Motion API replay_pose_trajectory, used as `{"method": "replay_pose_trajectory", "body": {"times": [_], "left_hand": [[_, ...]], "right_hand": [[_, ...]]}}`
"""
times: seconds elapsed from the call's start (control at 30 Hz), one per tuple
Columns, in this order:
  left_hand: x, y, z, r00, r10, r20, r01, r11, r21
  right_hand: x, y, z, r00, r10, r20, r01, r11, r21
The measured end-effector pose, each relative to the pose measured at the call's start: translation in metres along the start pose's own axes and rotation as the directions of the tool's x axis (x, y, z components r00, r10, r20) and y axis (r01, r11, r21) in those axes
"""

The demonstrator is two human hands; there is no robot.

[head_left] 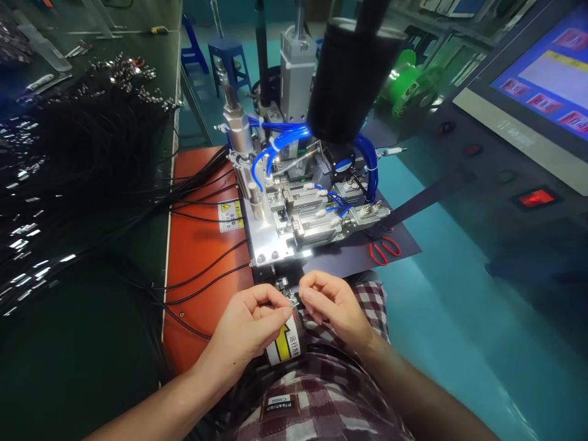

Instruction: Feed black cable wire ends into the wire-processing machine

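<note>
Thin wire ends noted at the near side of the machine, just in front of its small metal parts; very small in view, a pale bluish strand made out and a touch of red just below, finer detail not resolved. Wire ends pinched by the left hand: thumb and forefinger closed together at the tips, the other fingers folded behind. Right hand held just beside, also at the machine's near side; its thumb and forefinger are curled close to each other, but whether the tips are met, or anything is gripped by them, cannot be told.

Directly under the hands, nearer the wearer than the machine, a dark rounded housing is seen, marked by a white-and-yellow arrow label. A checked garment is seen below it.

Blue tubes are looped over the machine's top. Red-handled scissors are laid at its right, near the front corner. At its left, an orange-red surface is crossed by black cables; farther left, a dark table is heaped with a cable bundle. Behind the machine, to the right, a green spool is placed; well to its right, a lit screen is mounted above a glowing red switch.
</note>
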State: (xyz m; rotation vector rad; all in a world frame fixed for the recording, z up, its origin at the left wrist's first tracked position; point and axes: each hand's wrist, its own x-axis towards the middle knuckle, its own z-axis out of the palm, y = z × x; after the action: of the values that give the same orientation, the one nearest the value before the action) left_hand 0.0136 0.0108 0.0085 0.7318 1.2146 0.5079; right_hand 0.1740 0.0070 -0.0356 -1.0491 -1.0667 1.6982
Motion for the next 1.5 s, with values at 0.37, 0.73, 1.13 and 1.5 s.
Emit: {"method": "replay_pose_trajectory", "body": {"times": [0.37, 0.73, 1.13, 1.5], "left_hand": [[0.003, -0.006, -0.006, 1.0, 0.014, 0.024, -0.013, 0.999, -0.053], [0.001, -0.004, -0.003, 0.999, 0.021, -0.028, -0.023, 0.998, -0.061], [0.004, -0.005, 0.0, 0.998, 0.04, -0.047, -0.042, 0.998, -0.055], [0.004, -0.005, -0.004, 1.0, 0.018, -0.015, -0.019, 0.998, -0.064]], "right_hand": [[-0.014, 0.004, 0.029, 0.984, 0.026, -0.178, -0.061, 0.98, -0.192], [-0.011, -0.004, 0.02, 0.984, -0.021, -0.177, -0.01, 0.984, -0.176], [-0.004, -0.006, 0.026, 0.971, 0.035, -0.236, -0.066, 0.99, -0.125], [-0.006, -0.002, 0.024, 0.972, 0.05, -0.229, -0.067, 0.996, -0.066]]}}
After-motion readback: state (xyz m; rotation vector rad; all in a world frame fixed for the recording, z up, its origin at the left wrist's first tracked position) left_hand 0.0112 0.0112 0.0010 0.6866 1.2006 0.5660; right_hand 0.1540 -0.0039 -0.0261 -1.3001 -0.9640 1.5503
